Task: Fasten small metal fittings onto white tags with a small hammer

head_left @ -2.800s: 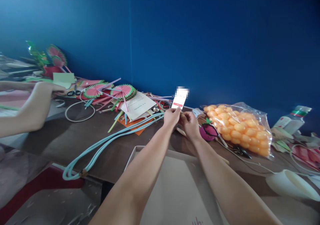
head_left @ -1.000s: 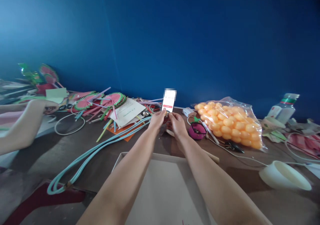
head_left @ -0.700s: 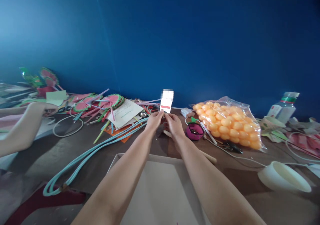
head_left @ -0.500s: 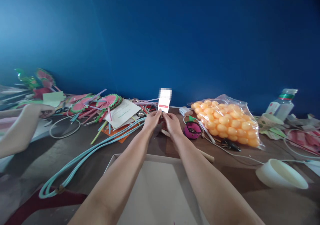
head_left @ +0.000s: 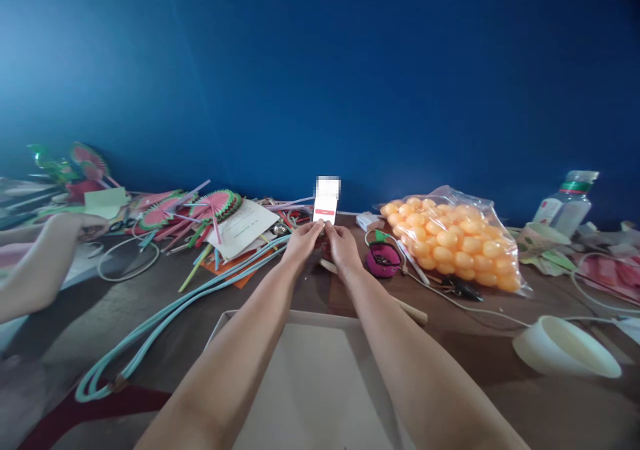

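Both my arms reach out over a brown table [head_left: 260, 297]. My left hand [head_left: 303, 240] and my right hand [head_left: 341, 245] meet at the far side, fingers curled together at the foot of a white phone [head_left: 326, 205] that stands upright against the blue wall. The fingers pinch something small between them; what it is stays hidden. A wooden stick [head_left: 410, 309] lies just under my right wrist. A pale cardboard box [head_left: 320, 377] sits below my forearms.
A bag of orange balls [head_left: 453, 243], a pink pouch [head_left: 383, 262], scissors [head_left: 463, 289], a white cup [head_left: 565, 347] and a bottle [head_left: 565, 203] lie right. Left: teal tubing [head_left: 165, 317], paper fans [head_left: 217, 203], straws, a ring [head_left: 127, 263]. Another person's arm [head_left: 40, 263] reaches in at the left edge.
My view has drifted, so everything sits a little further left and lower than before. My two hands stay together at the foot of the phone. The other person's arm has drawn back slightly.
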`<action>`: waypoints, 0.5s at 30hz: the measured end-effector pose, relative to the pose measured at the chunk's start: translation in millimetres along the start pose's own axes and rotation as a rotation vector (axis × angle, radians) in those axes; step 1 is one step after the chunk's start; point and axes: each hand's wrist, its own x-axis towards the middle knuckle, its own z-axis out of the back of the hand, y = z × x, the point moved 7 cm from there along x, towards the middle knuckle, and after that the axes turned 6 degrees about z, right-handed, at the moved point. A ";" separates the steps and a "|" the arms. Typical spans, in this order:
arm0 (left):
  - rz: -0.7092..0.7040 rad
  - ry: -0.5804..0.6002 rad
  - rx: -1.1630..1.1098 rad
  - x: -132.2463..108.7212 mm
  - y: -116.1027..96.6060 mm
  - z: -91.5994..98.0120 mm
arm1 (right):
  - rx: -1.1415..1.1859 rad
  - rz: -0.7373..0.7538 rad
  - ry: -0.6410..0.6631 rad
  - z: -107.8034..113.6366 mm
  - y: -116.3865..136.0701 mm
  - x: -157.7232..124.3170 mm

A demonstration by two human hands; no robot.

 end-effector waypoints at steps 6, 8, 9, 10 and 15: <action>0.000 0.054 -0.090 5.2 2.3 -1.0 | 0.075 -0.030 -0.033 2.0 1.6 -2.6; 0.012 0.077 -0.125 5.9 2.8 -1.4 | 0.072 -0.019 -0.015 0.6 2.4 -3.1; 0.019 0.088 -0.142 6.1 2.9 -1.8 | 0.066 -0.006 -0.005 -0.1 3.1 -3.1; 0.026 0.094 -0.155 6.1 3.1 -2.0 | 0.057 0.011 0.004 -0.7 3.9 -2.9; 0.037 0.075 -0.169 8.0 4.7 0.1 | 0.006 0.082 0.016 -0.7 7.4 -1.6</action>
